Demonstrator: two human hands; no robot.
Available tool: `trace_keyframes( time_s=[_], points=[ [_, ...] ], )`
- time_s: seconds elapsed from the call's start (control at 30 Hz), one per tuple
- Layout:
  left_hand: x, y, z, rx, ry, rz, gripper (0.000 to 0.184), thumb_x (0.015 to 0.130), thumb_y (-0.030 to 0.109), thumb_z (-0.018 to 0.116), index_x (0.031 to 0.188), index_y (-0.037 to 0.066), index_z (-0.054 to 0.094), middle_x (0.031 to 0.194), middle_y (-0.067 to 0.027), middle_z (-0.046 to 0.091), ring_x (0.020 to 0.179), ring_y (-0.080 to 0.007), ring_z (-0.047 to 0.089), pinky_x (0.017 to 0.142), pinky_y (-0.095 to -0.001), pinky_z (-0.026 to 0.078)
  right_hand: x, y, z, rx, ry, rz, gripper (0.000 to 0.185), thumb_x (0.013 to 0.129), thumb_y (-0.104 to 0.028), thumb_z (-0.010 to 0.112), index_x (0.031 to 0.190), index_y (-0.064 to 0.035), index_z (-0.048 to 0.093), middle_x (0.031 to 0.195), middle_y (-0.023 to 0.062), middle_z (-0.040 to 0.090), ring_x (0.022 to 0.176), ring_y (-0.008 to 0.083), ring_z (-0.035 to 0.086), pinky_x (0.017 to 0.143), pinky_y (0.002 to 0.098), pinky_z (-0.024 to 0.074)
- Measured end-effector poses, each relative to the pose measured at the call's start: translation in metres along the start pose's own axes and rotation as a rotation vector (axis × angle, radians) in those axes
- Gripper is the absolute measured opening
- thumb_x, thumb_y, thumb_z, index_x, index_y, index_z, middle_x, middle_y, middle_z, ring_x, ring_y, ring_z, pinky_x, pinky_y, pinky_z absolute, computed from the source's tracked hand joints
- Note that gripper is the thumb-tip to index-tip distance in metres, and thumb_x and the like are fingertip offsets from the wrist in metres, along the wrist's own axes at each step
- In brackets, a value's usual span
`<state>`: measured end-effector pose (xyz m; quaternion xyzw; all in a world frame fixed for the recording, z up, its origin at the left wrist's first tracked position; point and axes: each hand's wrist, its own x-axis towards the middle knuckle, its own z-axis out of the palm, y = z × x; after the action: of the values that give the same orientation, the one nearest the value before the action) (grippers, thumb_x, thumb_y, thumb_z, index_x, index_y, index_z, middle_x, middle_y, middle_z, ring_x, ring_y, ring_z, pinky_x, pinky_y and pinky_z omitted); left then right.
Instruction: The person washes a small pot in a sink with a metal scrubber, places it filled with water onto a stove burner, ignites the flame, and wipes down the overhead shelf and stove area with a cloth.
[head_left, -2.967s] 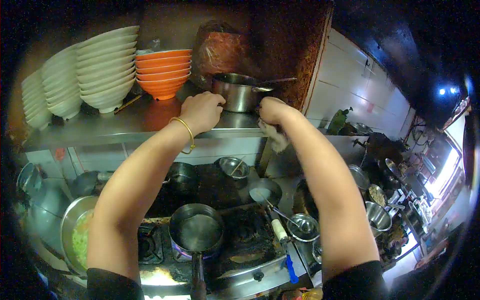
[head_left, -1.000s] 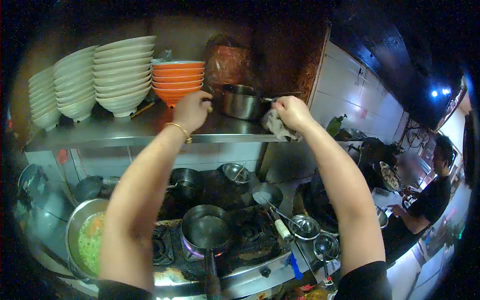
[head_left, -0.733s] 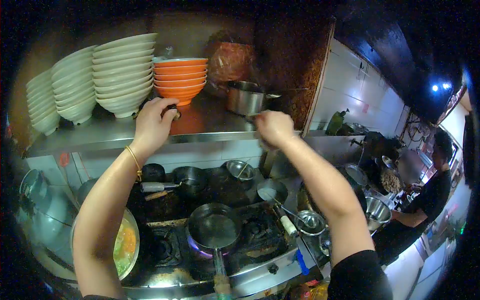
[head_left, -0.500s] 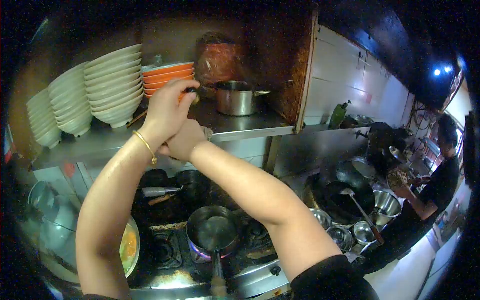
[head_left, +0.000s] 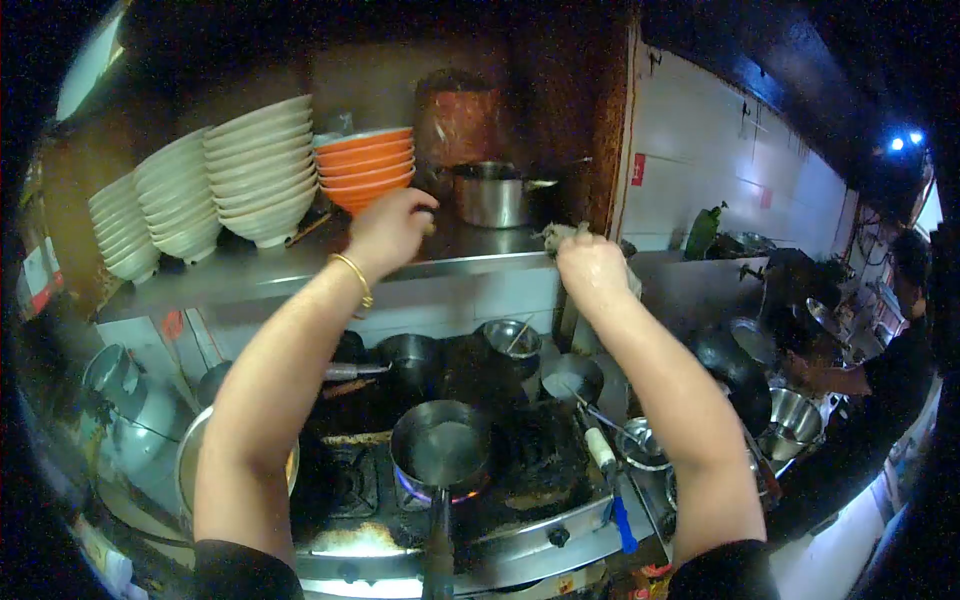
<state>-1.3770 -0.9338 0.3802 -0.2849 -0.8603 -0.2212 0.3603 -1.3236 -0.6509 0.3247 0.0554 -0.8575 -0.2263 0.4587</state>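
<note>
My left hand (head_left: 390,232), with a gold bangle at the wrist, is raised at the front of the metal shelf (head_left: 450,266). Its fingers are curled round a small dark thing I cannot make out. Just behind it stand stacked orange bowls (head_left: 366,168) and, further right, a steel pot (head_left: 492,198). Over the shelf's right end, my right hand (head_left: 594,268) is closed on a greyish cloth (head_left: 562,236), which shows above and beside the fingers. Below, a dark saucepan (head_left: 440,448) of liquid sits over a lit burner.
Stacks of white bowls (head_left: 262,175) fill the shelf's left part. A large pot (head_left: 190,460) is partly behind my left arm. Small bowls, a wok (head_left: 735,375) and a green bottle (head_left: 703,232) are at the right. Another person (head_left: 895,375) stands at the far right.
My hands, which were together near the orange bowls, are now apart. The right hand has moved right with the cloth to the shelf's right end. The view has shifted slightly.
</note>
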Motion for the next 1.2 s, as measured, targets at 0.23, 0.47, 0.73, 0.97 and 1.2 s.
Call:
trace_keyframes(
  time_s=[0.23, 0.47, 0.73, 0.97, 1.2],
  points=[
    [0.045, 0.078, 0.076, -0.189, -0.14, 0.011, 0.024, 0.08, 0.018, 0.06, 0.102, 0.008, 0.066, 0.097, -0.0163, 0.065, 0.09, -0.0294, 0.062, 0.081, -0.0371, 0.048, -0.179, 0.004, -0.066, 1.125, -0.408, 0.425, 0.043, 0.071, -0.033, 0.072, 0.102, -0.0046, 0.065, 0.093, 0.0165, 0.067, 0.085, 0.0287, 0.065, 0.076, 0.0366, 0.0511],
    [0.087, 0.096, 0.135, 0.009, -0.245, 0.048, 0.025, 0.08, 0.018, 0.061, 0.103, 0.011, 0.068, 0.099, -0.0172, 0.066, 0.093, -0.0327, 0.062, 0.086, -0.0409, 0.047, -0.37, 0.003, -0.144, 1.434, -0.617, 0.996, 0.031, 0.072, -0.016, 0.074, 0.097, -0.0002, 0.064, 0.09, 0.0062, 0.068, 0.083, 0.0118, 0.062, 0.077, 0.0295, 0.0496],
    [0.064, 0.1, 0.1, 0.01, -0.178, 0.095, 0.048, 0.085, 0.035, 0.062, 0.12, 0.003, 0.057, 0.11, -0.0118, 0.064, 0.098, -0.0163, 0.061, 0.087, -0.0293, 0.046, -0.48, -0.017, -0.167, 1.325, -0.528, 1.616, 0.039, 0.077, -0.015, 0.07, 0.11, -0.0009, 0.056, 0.093, 0.005, 0.063, 0.082, 0.0119, 0.058, 0.075, 0.0275, 0.0485],
    [-0.149, 0.101, 0.034, -0.068, 0.017, 0.458, 0.017, 0.089, 0.005, 0.052, 0.097, -0.007, 0.061, 0.097, -0.0193, 0.064, 0.089, -0.0292, 0.061, 0.079, -0.0372, 0.051, -0.505, -0.028, -0.11, 1.42, -0.445, 1.459, 0.044, 0.07, -0.005, 0.063, 0.113, -0.0034, 0.053, 0.104, 0.014, 0.057, 0.095, 0.0267, 0.058, 0.085, 0.0357, 0.0451],
    [-0.292, 0.082, -0.08, -0.034, 0.324, -0.285, 0.026, 0.09, 0.014, 0.051, 0.108, -0.004, 0.056, 0.102, -0.0166, 0.062, 0.093, -0.0279, 0.058, 0.091, -0.0403, 0.044, -0.479, 0.031, -0.01, 0.748, -0.83, 0.675, 0.051, 0.069, -0.004, 0.061, 0.119, -0.0102, 0.053, 0.115, 0.0181, 0.055, 0.103, 0.0335, 0.055, 0.09, 0.0389, 0.0424]
  ],
)
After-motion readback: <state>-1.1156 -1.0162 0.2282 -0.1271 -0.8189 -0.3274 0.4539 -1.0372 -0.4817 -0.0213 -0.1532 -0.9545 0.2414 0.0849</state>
